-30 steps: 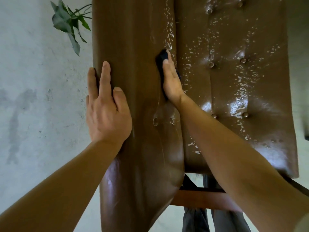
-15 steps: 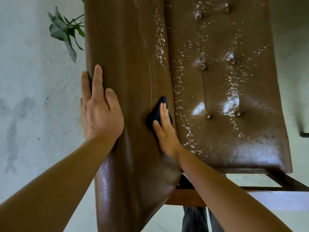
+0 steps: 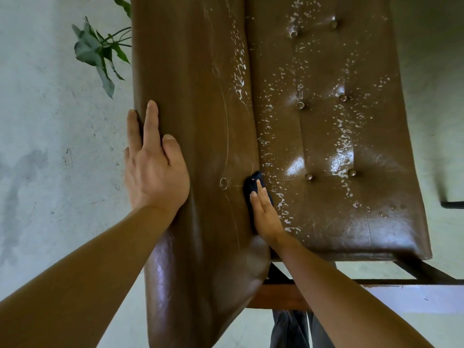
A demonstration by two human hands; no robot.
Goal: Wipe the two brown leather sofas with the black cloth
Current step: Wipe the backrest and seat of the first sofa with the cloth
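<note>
A brown leather sofa fills the middle of the head view: its backrest (image 3: 195,96) on the left, its buttoned seat cushion (image 3: 326,136) on the right, speckled with white foam. My right hand (image 3: 265,212) presses the black cloth (image 3: 253,187) flat into the crease between backrest and seat, near the sofa's near end. Only the cloth's top shows past my fingertips. My left hand (image 3: 153,162) lies flat with fingers apart on the backrest's top edge, holding nothing.
A grey concrete wall (image 3: 50,146) runs along the left, with a green leafy plant (image 3: 100,51) behind the backrest. The sofa's wooden frame rail (image 3: 276,296) and dark legs show below the seat. My trouser legs (image 3: 291,330) stand at the bottom.
My right hand has dragged the cloth down along the crease toward the sofa's near end. The left hand has stayed on the backrest's top edge.
</note>
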